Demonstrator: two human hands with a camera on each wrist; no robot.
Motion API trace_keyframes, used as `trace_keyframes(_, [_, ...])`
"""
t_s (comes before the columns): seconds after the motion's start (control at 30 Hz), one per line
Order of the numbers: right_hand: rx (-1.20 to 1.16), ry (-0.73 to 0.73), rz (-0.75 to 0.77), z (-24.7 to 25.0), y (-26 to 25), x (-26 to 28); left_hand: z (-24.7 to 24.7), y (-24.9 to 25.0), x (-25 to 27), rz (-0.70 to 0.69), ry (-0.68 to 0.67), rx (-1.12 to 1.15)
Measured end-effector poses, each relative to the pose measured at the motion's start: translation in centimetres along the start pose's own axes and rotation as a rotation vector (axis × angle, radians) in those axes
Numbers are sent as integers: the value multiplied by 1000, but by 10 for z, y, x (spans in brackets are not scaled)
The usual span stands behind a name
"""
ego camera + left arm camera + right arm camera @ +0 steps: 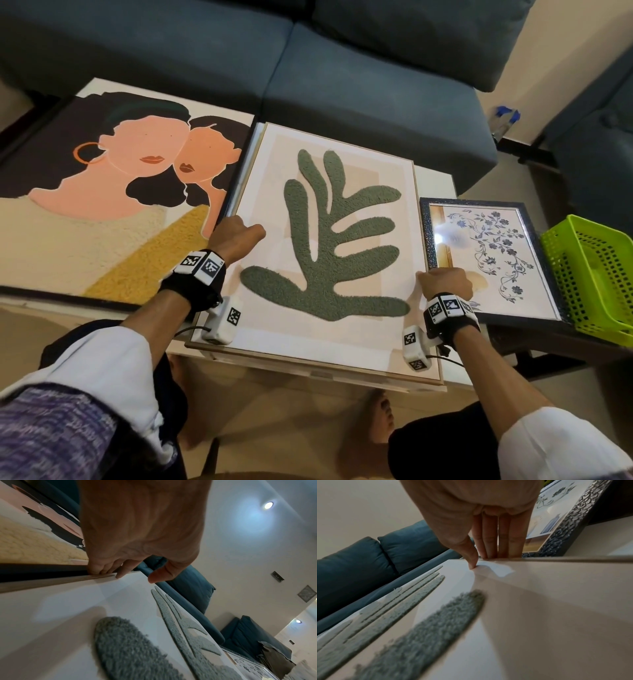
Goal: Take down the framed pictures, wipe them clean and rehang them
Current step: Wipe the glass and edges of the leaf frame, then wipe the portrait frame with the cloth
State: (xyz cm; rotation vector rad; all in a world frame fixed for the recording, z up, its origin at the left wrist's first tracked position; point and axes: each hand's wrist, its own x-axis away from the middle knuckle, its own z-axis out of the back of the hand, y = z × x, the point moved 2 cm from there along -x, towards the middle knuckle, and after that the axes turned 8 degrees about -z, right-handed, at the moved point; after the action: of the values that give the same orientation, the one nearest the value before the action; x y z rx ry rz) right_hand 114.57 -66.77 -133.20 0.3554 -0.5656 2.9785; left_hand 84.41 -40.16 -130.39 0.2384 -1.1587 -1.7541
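Gripping the leaf frame [346, 368] by its side edges, left hand [233, 236] and right hand [445, 282] curl round it (portrait [102, 205] just beside).

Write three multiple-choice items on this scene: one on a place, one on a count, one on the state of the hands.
1. Where does the green basket stand?
A. to the right of the floral picture
B. on the sofa
C. on the portrait

2. How many pictures lie on the table?
A. one
B. three
C. five

3. What do the hands do?
A. hang idle
B. both hold a cloth
C. each grips a side edge of the leaf picture

Answers: 1 A, the basket sits past that frame's right edge. 2 B, the portrait picture, leaf and floral pictures. 3 C, the left hand and right hand curl over opposite edges.
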Motion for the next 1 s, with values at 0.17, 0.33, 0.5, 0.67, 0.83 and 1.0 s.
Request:
trace_keyframes(0.17, [5,26,27,4,-1,5,-6,-9,-3,-39,-40,18])
trace_keyframes(0.33, [-31,135,96,14,-13,22,-8,-17,-3,-71,-80,18])
trace_keyframes(0.5, [-196,125,271,5,-35,55,-8,-19,2,-106,-83,-5])
trace_keyframes(0.67, [-249,41,391,-20,-50,93,-11,-28,6,-175,-30,-55])
trace_keyframes(0.83, [-270,-11,460,-39,-66,130,-1,-41,19,-195,-13,7])
trace_keyframes(1.0, [-332,-131,561,-56,-82,180,5,-50,35,-210,-21,18])
